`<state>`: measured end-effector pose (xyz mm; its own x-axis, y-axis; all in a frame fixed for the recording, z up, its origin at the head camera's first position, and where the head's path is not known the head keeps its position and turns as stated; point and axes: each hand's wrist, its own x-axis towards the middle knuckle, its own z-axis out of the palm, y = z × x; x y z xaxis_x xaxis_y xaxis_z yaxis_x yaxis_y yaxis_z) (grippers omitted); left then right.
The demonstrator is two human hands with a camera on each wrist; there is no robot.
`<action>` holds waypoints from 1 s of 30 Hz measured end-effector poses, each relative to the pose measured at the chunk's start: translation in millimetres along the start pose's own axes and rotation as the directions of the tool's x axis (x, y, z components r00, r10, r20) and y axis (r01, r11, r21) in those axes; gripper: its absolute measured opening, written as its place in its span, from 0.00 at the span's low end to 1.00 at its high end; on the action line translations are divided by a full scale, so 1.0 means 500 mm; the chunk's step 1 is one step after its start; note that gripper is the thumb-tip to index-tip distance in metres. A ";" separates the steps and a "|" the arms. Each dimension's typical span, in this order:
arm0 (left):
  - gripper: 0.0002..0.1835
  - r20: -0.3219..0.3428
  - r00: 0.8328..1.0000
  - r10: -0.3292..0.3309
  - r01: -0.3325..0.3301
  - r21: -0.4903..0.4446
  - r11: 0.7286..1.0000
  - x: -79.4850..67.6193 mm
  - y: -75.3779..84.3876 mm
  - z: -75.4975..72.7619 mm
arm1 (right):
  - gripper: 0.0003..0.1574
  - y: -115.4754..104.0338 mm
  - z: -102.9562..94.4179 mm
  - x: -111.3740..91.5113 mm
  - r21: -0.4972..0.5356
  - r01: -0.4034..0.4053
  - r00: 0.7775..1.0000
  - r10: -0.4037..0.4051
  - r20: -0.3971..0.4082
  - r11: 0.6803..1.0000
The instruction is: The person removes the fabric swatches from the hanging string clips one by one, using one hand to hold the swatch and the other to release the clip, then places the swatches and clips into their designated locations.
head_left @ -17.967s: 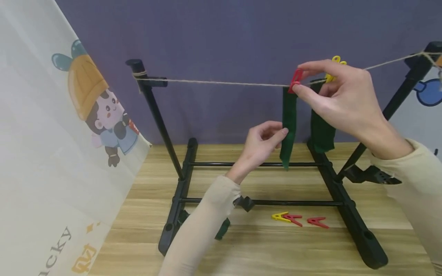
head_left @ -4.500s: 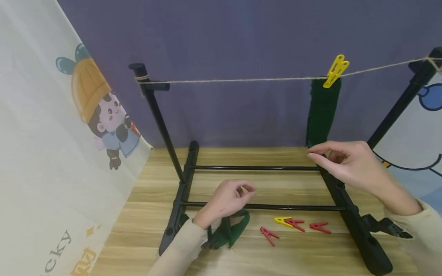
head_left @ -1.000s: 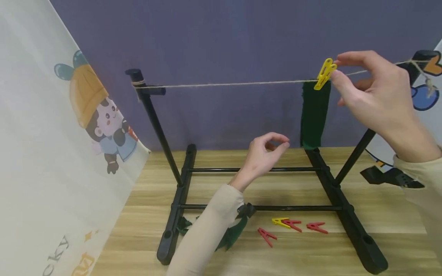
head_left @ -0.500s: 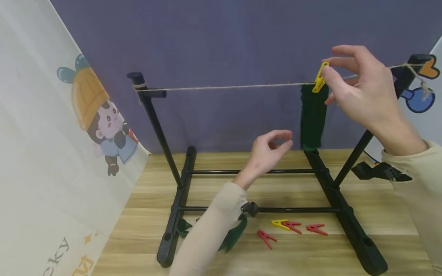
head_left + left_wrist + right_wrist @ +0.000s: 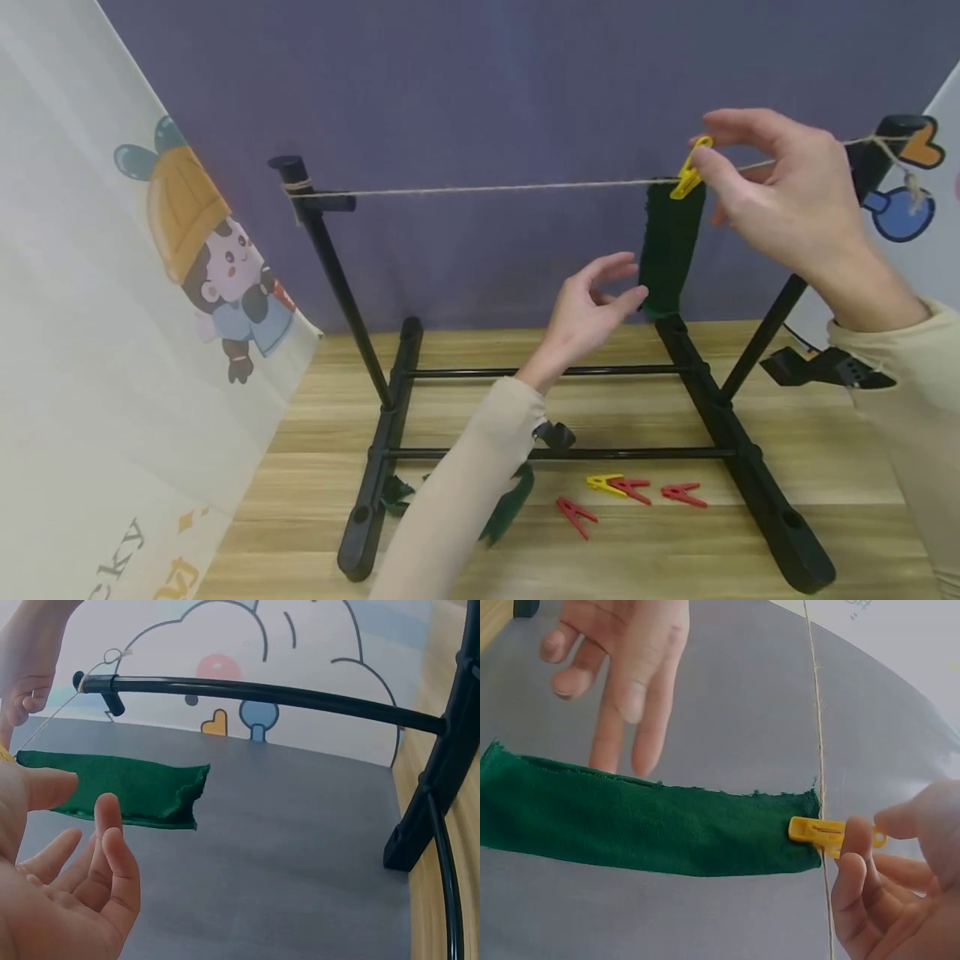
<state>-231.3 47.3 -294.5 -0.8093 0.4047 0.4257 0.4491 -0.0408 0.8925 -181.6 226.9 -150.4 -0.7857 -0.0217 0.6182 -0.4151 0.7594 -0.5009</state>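
A wide strip of green cloth (image 5: pixel 671 250) hangs from a twine line (image 5: pixel 480 190), held there by a yellow clothespin (image 5: pixel 692 168). My right hand (image 5: pixel 787 200) pinches the handles of this clothespin between thumb and fingers; its nose still sits over the cloth and twine in the right wrist view. Beside the cloth's left edge is my left hand (image 5: pixel 588 312), thumb and fingers apart. In the right wrist view, the left hand's fingertips (image 5: pixel 604 754) reach the cloth's edge; whether they touch it I cannot tell.
A black frame with a left post (image 5: pixel 337 283) and crossbars (image 5: pixel 630 454) carries the twine. On the wooden table (image 5: pixel 637 558) lie red clothespins (image 5: pixel 576 517), a yellow clothespin (image 5: pixel 604 484) and green cloth pieces (image 5: pixel 510 504), partly behind the left sleeve.
The narrow green strip and its red clothespin have left the line; one more red clothespin lies on the table. My right hand has taken hold of the yellow clothespin; my left has risen toward the cloth.
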 end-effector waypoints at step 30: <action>0.14 -0.056 0.998 -0.003 0.007 0.066 0.998 0.025 0.010 -0.014 | 0.25 0.024 -0.012 -0.017 -0.212 0.141 0.990 -0.141 0.014 0.967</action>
<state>-241.9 45.7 -283.7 -0.8306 0.3531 0.4306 0.4677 0.0226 0.8836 -177.0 240.0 -157.9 -0.7258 -0.1376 0.6740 -0.4147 0.8692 -0.2692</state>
